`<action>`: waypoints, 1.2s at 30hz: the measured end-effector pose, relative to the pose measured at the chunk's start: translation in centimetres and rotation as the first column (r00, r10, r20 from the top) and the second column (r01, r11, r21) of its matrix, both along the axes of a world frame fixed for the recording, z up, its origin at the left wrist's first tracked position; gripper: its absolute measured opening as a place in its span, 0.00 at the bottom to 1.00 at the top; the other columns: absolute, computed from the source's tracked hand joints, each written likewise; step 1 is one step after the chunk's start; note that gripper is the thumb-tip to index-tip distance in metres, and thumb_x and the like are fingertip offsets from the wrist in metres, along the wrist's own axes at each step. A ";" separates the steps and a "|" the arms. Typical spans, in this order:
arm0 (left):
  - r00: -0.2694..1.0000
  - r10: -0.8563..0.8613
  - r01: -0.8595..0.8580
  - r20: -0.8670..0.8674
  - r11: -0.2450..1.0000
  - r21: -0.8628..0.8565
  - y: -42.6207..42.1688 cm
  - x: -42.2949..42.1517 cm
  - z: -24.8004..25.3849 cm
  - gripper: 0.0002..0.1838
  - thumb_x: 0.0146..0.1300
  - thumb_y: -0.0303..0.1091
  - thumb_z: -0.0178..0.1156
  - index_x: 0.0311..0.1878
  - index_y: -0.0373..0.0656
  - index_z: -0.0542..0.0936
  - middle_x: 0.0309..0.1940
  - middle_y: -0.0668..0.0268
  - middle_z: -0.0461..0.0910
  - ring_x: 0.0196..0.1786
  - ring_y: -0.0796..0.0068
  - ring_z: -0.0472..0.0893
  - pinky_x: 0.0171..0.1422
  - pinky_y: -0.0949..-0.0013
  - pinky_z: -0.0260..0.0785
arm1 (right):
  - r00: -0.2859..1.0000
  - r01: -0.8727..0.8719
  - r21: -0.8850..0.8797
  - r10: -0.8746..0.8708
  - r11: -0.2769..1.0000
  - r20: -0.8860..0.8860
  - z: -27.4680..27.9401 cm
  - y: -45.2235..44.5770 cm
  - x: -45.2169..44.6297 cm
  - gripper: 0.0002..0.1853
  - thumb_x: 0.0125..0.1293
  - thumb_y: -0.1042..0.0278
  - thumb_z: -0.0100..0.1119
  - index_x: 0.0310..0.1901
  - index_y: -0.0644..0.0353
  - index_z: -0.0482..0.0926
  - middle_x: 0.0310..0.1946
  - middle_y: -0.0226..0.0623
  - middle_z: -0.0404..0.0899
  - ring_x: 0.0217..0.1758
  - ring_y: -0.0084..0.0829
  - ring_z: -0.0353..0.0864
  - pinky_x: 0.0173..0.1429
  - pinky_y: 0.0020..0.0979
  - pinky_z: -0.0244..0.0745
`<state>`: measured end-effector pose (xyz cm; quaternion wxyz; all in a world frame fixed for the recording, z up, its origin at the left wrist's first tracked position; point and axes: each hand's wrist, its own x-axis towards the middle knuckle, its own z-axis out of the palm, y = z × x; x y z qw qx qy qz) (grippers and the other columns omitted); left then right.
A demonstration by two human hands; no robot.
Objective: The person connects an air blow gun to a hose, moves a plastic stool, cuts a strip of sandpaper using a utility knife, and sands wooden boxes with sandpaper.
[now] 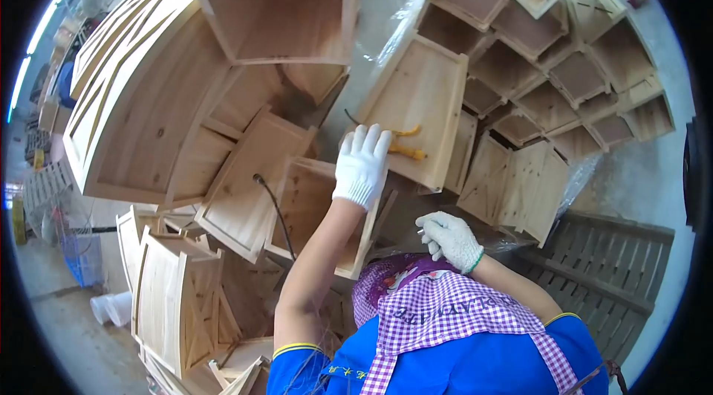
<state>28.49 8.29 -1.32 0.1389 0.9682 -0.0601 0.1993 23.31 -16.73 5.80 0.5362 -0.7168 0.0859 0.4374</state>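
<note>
Nearest, a purple-and-white checked apron [460, 309] in woven cloth over a blue shirt [475, 361]. Right hand [449, 239] in a knitted white glove with green cuff edging, close in front of the apron; fingers curled inward, a small thin tip showing at them; cannot tell whether it is gripped. Left hand [364, 164], in a ribbed white glove, farther out; fingers extended, only slightly parted, back of the hand up, at the near left edge of a pale wooden unit [420, 101]. Yellow-handled tool [408, 151], two smooth prongs of handle, lies on that unit's flat face, just right of the left fingers; whether they touch it, cannot tell. Unit has straight raised rims, grain running lengthwise. Left of the forearm, a dark flexible cord [275, 209] droops across tilted wooden boxes, their corners crowding close. Right side, a slatted wooden pallet [601, 269], dark gaps between parallel boards. Beyond, a stack of open square boxes [549, 83], crisp-edged, clear crinkled plastic film [405, 12] along its left side. Narrow strip of grey floor between this stack and a large open box [278, 8] farther left.
</note>
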 end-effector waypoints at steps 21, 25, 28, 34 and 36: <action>0.779 -0.626 0.582 0.039 0.697 -0.420 -31.8 -2.7 19.1 0.14 0.46 0.28 0.74 0.39 0.43 0.85 0.42 0.61 0.82 0.45 0.57 0.83 0.49 0.59 0.77 | 0.566 0.123 0.394 -0.391 0.911 0.726 13.0 -32.6 -4.2 0.12 0.74 0.81 0.58 0.57 0.66 0.78 0.40 0.45 0.86 0.32 0.20 0.84 0.33 0.24 0.82; 0.650 -0.749 0.717 0.128 0.549 -0.429 -43.3 -5.0 19.4 0.18 0.45 0.29 0.77 0.42 0.45 0.86 0.45 0.58 0.81 0.44 0.59 0.83 0.46 0.62 0.77 | 0.347 0.092 0.183 -0.204 0.979 0.915 16.6 -41.2 -6.5 0.16 0.66 0.71 0.71 0.54 0.61 0.83 0.46 0.42 0.88 0.45 0.36 0.91 0.49 0.34 0.85; 0.613 -0.772 0.752 0.170 0.504 -0.424 -49.2 -5.9 19.2 0.19 0.44 0.28 0.77 0.43 0.45 0.86 0.44 0.59 0.81 0.43 0.60 0.83 0.44 0.63 0.77 | 0.166 0.123 0.077 -0.097 0.989 0.981 16.9 -46.2 -7.9 0.15 0.66 0.70 0.70 0.54 0.59 0.83 0.45 0.41 0.88 0.44 0.38 0.90 0.48 0.35 0.86; 0.506 -0.862 0.847 0.029 0.490 -0.206 -55.3 -6.4 20.8 0.17 0.48 0.36 0.78 0.42 0.47 0.86 0.39 0.65 0.82 0.35 0.63 0.83 0.37 0.61 0.77 | 0.376 0.175 -0.361 0.277 0.916 0.884 19.0 -51.6 -11.5 0.12 0.68 0.67 0.67 0.51 0.59 0.83 0.43 0.41 0.88 0.42 0.40 0.89 0.46 0.37 0.85; 0.426 -0.903 0.891 0.047 0.411 -0.191 -56.1 -6.2 20.4 0.17 0.48 0.38 0.77 0.42 0.48 0.86 0.39 0.64 0.81 0.34 0.61 0.83 0.35 0.61 0.77 | 0.309 0.247 -0.319 0.237 0.915 0.921 17.2 -52.1 -13.0 0.12 0.68 0.66 0.66 0.51 0.59 0.83 0.42 0.43 0.87 0.41 0.42 0.89 0.46 0.38 0.84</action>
